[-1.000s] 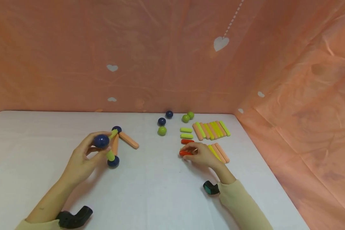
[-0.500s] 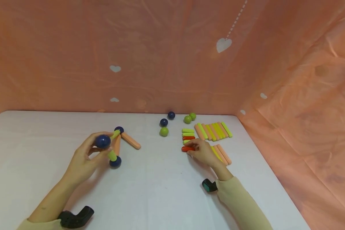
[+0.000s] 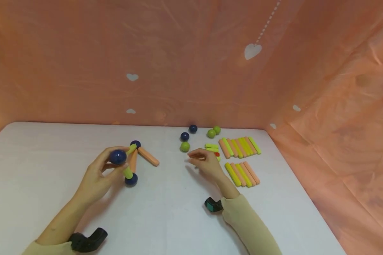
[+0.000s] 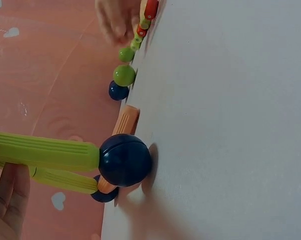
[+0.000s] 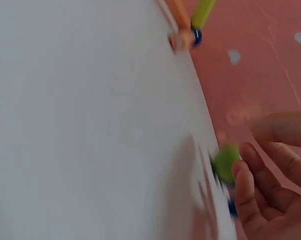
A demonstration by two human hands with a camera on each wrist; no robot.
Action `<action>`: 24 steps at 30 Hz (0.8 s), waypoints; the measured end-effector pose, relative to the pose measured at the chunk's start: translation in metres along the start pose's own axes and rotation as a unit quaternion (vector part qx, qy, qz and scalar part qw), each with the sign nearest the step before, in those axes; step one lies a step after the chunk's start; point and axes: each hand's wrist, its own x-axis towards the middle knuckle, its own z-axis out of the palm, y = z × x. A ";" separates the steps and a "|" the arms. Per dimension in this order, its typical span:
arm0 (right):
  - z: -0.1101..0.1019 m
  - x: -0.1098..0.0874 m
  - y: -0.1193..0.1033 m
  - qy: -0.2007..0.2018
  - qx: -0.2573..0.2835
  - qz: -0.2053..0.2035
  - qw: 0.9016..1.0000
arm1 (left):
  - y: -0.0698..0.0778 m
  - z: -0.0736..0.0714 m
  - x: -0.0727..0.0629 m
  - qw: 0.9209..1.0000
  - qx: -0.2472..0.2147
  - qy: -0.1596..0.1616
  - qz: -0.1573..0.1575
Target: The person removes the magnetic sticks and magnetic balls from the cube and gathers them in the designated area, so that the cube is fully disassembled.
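My left hand (image 3: 97, 177) grips the upper part of a ball-and-stick frame of magnetic toy pieces, near its raised navy ball (image 3: 117, 157). Two light-green sticks (image 4: 45, 151) slope down from the grip to navy balls (image 4: 125, 160) on the table. An orange stick (image 3: 133, 161) links these lower balls, and another orange stick (image 3: 148, 156) juts to the right from the far one. My right hand (image 3: 207, 164) hovers over the table, fingers bent and thumb apart, with nothing seen between them. Near its fingertips lies a green ball (image 3: 185, 146). Behind it, short green sticks (image 3: 212, 146) are partly hidden.
Two rows of long sticks, a far row (image 3: 239, 147) and a near row (image 3: 242, 174), lie at the right. More navy balls (image 3: 184, 136) and green balls (image 3: 211, 133) stand near the back edge. A pink-orange cloth (image 3: 191, 63) hangs behind the white table (image 3: 172, 219).
My right hand has let go of a red stick by the short ones, then lifted and moved left. My left hand keeps its grip on the frame. The head view has shifted slightly.
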 end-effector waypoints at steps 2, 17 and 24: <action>0.014 0.007 -0.004 -0.009 0.040 0.003 0.999 | 0.000 0.001 0.000 1.000 -0.003 -0.001 0.001; 0.083 0.043 -0.028 -0.018 0.149 0.062 0.987 | 0.001 0.007 0.001 1.000 -0.011 -0.006 0.005; 0.104 0.056 -0.034 -0.023 0.106 0.068 0.992 | 0.002 0.008 0.002 1.000 -0.009 -0.009 0.000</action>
